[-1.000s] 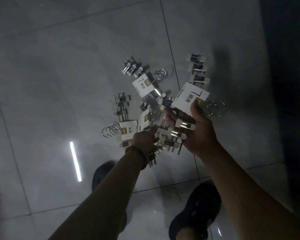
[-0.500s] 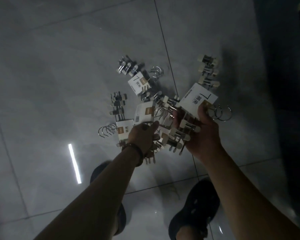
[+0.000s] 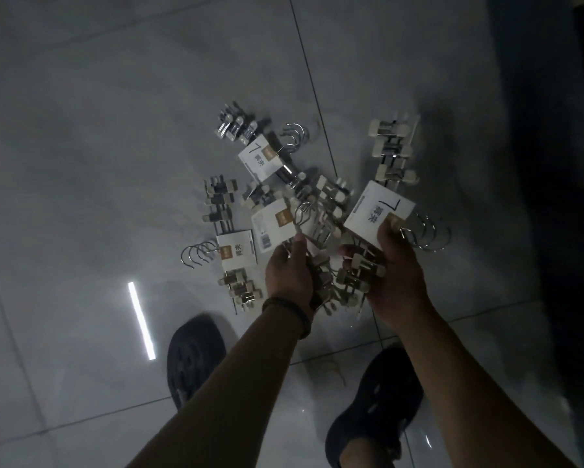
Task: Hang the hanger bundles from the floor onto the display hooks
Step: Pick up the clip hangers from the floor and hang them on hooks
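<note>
The right grip [image 3: 398, 268] clenches a hanger bundle [image 3: 378, 211] that extends ahead of it; the left grip [image 3: 289, 271] grasps a second bundle [image 3: 272, 224] just beside.

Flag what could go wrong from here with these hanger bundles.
1. Clips of the bundles in the left hand and right hand crowd together between them; lifting may snag.
2. The right thumb presses the paper label; it might tear or slip.
3. A loose bundle lies near the left shoe: trip hazard.
</note>
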